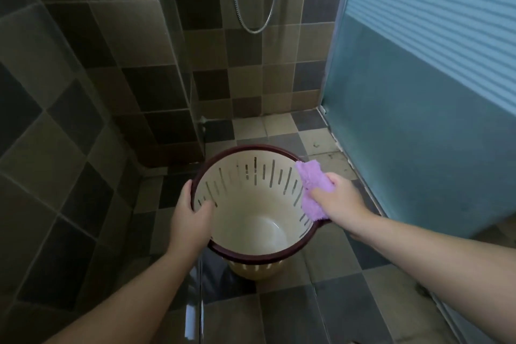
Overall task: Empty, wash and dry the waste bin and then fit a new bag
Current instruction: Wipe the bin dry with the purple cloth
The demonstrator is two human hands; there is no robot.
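bin (251, 218) | left hand (190, 220) grips rim | right hand (339, 198) presses cloth (311, 190)

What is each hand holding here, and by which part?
Left hand grips the waste bin by its dark rim; right hand holds the purple cloth against the opposite rim.

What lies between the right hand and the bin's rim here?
In the head view, a purple cloth lies between the right hand and the dark rim of the waste bin; the hand presses it over the rim's right side.
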